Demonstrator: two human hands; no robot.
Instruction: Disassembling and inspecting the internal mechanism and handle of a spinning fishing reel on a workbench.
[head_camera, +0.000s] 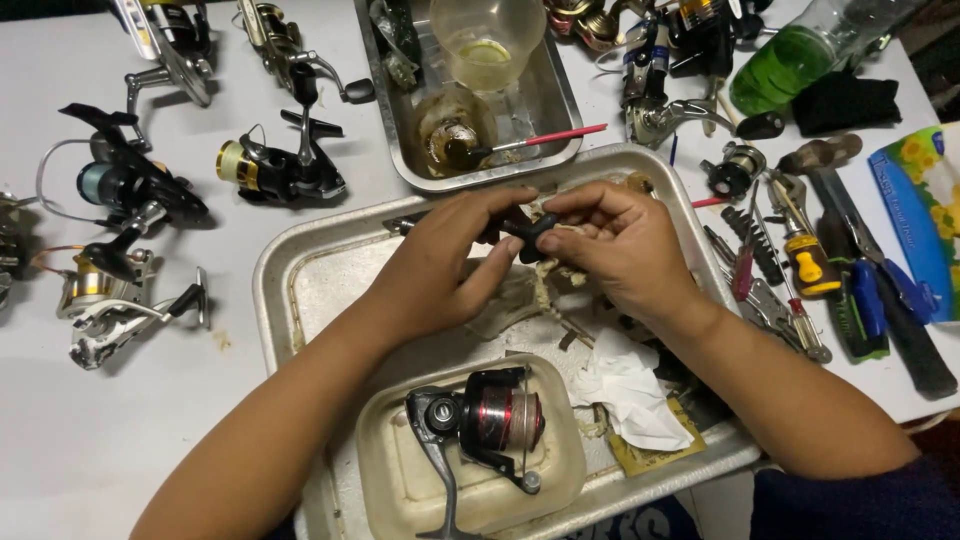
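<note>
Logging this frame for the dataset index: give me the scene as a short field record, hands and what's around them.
left hand: left hand pinching a small black part
right hand: right hand gripping the same part from the other side
work surface: large metal tray on a white table
near front: fishing reel lying in a plastic tub
beside it: crumpled white tissue
right side: screwdrivers and pliers
left side: several loose reels

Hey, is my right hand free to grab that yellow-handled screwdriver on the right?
Probably not yet: the right hand and left hand both grip a small black part. Nothing lies over the yellow-handled screwdriver.
</note>
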